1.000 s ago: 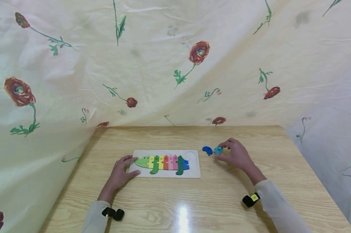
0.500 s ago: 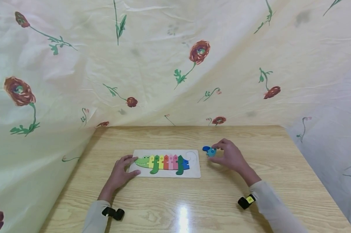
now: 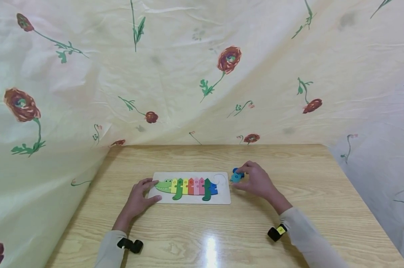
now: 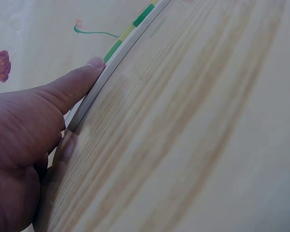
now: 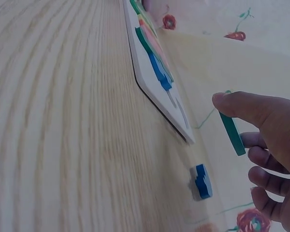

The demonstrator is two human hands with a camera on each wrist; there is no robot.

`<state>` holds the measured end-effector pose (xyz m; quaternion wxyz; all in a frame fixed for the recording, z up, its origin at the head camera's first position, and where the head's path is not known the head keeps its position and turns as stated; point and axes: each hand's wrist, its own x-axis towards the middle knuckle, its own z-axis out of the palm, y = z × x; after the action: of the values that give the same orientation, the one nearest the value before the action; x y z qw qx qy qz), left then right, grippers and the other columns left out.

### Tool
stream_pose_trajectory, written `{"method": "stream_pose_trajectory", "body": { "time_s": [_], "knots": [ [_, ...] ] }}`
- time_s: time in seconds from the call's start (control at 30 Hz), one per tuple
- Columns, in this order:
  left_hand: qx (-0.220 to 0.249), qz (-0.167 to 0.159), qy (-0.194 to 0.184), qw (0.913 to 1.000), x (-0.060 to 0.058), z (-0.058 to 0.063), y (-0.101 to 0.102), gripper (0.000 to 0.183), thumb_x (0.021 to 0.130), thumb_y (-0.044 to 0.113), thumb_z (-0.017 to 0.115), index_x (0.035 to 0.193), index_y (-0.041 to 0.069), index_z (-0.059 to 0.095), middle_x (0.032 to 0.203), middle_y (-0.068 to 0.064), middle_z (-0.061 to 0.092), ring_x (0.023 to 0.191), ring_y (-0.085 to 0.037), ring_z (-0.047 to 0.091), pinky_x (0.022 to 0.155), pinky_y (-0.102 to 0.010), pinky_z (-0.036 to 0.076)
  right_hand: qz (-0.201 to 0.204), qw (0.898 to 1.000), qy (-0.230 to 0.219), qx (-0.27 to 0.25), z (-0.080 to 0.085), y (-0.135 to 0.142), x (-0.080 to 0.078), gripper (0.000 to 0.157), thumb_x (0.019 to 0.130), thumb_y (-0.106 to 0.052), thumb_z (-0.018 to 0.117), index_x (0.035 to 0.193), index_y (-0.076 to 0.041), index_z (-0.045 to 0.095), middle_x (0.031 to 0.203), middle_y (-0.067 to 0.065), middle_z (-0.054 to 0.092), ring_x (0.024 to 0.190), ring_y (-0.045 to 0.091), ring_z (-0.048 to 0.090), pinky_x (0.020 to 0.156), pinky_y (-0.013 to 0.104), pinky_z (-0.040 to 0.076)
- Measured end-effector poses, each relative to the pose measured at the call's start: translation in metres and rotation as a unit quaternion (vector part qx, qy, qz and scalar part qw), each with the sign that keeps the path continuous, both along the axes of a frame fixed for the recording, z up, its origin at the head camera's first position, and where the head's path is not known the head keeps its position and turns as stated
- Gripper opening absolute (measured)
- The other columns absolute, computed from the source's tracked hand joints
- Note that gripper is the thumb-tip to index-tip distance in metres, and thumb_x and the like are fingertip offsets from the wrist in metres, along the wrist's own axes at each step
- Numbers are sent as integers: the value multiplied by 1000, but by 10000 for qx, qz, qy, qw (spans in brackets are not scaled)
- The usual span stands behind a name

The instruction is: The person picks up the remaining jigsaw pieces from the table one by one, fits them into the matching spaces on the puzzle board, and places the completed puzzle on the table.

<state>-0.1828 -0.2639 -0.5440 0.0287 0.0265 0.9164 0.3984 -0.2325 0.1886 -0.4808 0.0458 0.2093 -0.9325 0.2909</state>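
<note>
A pale puzzle board [image 3: 192, 201] lies on the table with colourful crocodile pieces [image 3: 188, 187] set in it. My left hand [image 3: 139, 198] rests on its left end, thumb and fingers spread over the edge; the left wrist view has the thumb [image 4: 77, 84] lying on the board top. Just beyond the board's right end, my right hand [image 3: 257, 182] pinches a light-blue puzzle piece [image 3: 236, 177] between thumb and fingers. That piece is held up off the table in the right wrist view. A dark-blue puzzle piece [image 5: 203, 181] lies on the table, partly hidden behind it in the head view.
An outlined curl [image 3: 223, 178] shows bare at the board's right end, beside a blue piece [image 3: 213, 189]. The wooden table [image 3: 175, 230] meets a flower-printed cloth [image 3: 175, 82] behind and at both sides. Black wrist cameras [image 3: 131, 245] are strapped to the sleeves.
My right hand has moved left with the light-blue piece, which now overlaps the dark-blue one near the board. The left hand and board have stayed put.
</note>
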Motion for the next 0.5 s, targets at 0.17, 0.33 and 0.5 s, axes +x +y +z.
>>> {"method": "stream_pose_trajectory", "body": {
  "time_s": [0.17,0.33,0.5],
  "knots": [
    [21,-15,7,10000,0,0,-1,72,84,41,84,147,18,57,159,-16,39,143,-42,32,116,-65,28,99,9999,11,53,-2,-8,0,49,74,-36,92,111,-6,78,100,5,62,87,26,57,71,32,49],
    [36,-7,18,10000,0,0,-1,71,84,41,84,146,18,57,159,-16,39,143,-41,32,116,-65,28,140,9999,-58,55,-5,-15,1,49,74,-37,92,111,-7,78,97,5,61,83,22,54,68,29,46],
    [106,-4,33,9999,0,-1,-1,71,84,39,84,146,17,58,159,-16,39,144,-41,32,117,-64,27,170,9998,-36,76,-9,-21,2,51,74,-38,92,113,-7,78,98,3,61,84,19,52,69,30,47]
  ]
}}
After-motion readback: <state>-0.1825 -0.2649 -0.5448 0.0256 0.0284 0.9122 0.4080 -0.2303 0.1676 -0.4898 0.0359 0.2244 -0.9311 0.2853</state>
